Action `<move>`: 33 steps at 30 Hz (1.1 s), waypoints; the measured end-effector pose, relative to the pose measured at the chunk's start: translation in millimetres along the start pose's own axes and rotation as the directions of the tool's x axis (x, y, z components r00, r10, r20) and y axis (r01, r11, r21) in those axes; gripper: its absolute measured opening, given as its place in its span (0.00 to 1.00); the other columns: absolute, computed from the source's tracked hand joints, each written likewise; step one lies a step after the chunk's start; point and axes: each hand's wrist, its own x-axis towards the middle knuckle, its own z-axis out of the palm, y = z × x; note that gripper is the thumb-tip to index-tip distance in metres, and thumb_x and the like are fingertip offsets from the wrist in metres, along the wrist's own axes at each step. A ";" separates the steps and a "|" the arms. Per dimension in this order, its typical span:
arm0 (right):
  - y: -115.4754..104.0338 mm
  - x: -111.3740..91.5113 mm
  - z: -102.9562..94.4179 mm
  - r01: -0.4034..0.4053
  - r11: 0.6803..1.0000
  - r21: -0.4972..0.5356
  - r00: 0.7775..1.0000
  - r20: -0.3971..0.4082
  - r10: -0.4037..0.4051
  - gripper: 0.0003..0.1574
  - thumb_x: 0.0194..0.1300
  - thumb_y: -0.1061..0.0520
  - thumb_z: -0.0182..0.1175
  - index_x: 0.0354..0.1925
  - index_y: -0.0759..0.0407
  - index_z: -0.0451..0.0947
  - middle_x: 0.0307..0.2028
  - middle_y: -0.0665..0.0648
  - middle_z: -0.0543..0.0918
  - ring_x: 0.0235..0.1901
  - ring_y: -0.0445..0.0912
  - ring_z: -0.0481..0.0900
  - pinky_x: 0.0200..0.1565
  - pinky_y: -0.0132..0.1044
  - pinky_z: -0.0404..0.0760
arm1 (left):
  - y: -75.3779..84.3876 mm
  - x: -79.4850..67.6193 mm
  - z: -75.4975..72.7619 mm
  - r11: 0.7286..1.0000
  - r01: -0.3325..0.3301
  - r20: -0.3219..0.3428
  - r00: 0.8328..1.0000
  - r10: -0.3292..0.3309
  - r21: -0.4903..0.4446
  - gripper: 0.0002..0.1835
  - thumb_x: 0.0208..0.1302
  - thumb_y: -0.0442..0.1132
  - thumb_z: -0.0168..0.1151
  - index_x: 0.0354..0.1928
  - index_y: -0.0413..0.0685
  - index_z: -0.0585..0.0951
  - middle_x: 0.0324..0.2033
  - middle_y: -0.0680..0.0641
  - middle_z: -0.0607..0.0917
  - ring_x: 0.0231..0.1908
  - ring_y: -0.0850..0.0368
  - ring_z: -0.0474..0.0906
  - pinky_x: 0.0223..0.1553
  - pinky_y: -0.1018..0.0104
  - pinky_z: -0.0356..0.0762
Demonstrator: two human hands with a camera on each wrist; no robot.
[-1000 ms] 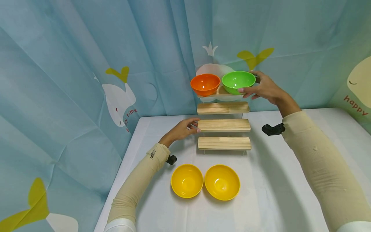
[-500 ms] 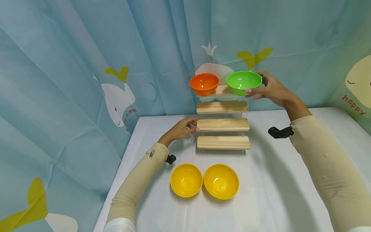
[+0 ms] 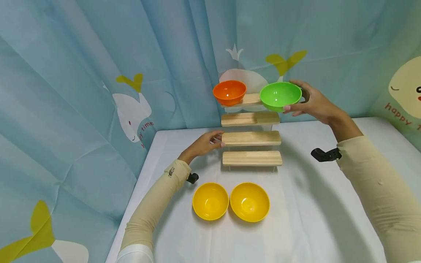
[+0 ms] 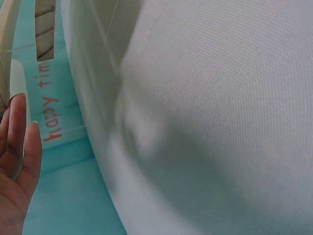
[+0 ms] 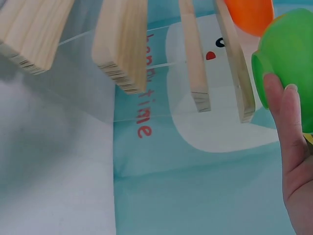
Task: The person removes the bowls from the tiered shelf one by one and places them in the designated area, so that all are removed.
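My right hand [image 3: 314, 104] grips a green bowl [image 3: 279, 95] by its right side, thumb in front and fingers behind. In the right wrist view the green bowl [image 5: 291, 63] is off the top plank, clear of its end, and the fingers touch its base and side. An orange bowl [image 3: 229, 92] sits on the left of the top plank of a stepped wooden shelf [image 3: 251, 138]. My left hand [image 3: 204, 144] holds the left end of the second plank from the bottom, thumb at the front edge. In the left wrist view that hand [image 4: 17, 166] is partly cut off.
Two yellow bowls, a left one [image 3: 210, 201] and a right one [image 3: 250, 202], stand side by side on the white tablecloth [image 3: 184, 237] before the shelf. A blue curtain [image 3: 184, 65] with whale prints hangs behind and to the left.
My right hand has drawn the green bowl to the right and slightly nearer, off the top plank. The left hand stays at the plank's end. The camera view has shifted slightly.
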 end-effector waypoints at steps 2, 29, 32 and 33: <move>0.2 -2.8 1.3 0.002 1.000 -0.008 1.000 0.005 -0.002 0.58 0.67 0.65 0.63 0.81 0.54 0.38 0.57 0.51 0.70 0.39 0.38 0.87 0.37 0.33 0.87 | -0.3 0.5 -0.4 1.000 0.000 -0.003 1.000 0.000 0.003 0.33 0.72 0.47 0.62 0.75 0.50 0.66 0.62 0.42 0.77 0.56 0.49 0.77 0.57 0.57 0.78; 12.9 -71.0 19.7 0.011 0.994 -0.113 1.000 0.022 -0.008 0.62 0.57 0.69 0.69 0.79 0.52 0.46 0.57 0.50 0.69 0.44 0.40 0.82 0.39 0.32 0.85 | -2.0 0.9 0.0 1.000 -0.003 -0.004 1.000 0.003 0.004 0.33 0.72 0.48 0.62 0.75 0.50 0.66 0.62 0.41 0.78 0.57 0.49 0.77 0.56 0.57 0.79; 15.6 -78.1 22.0 0.023 0.994 -0.103 0.999 0.035 -0.020 0.62 0.57 0.70 0.69 0.79 0.53 0.46 0.58 0.50 0.69 0.46 0.40 0.81 0.39 0.33 0.85 | -2.3 1.0 -0.1 1.000 -0.004 -0.005 1.000 0.004 0.000 0.33 0.72 0.48 0.63 0.75 0.50 0.66 0.62 0.41 0.78 0.57 0.48 0.77 0.55 0.57 0.79; 16.6 -80.4 22.8 0.028 0.995 -0.098 0.999 0.042 -0.024 0.62 0.56 0.71 0.69 0.79 0.53 0.47 0.58 0.50 0.68 0.46 0.40 0.80 0.39 0.33 0.85 | -2.4 1.0 -0.2 1.000 -0.004 -0.006 1.000 0.004 -0.003 0.33 0.72 0.48 0.63 0.75 0.49 0.66 0.62 0.41 0.78 0.57 0.48 0.77 0.55 0.57 0.79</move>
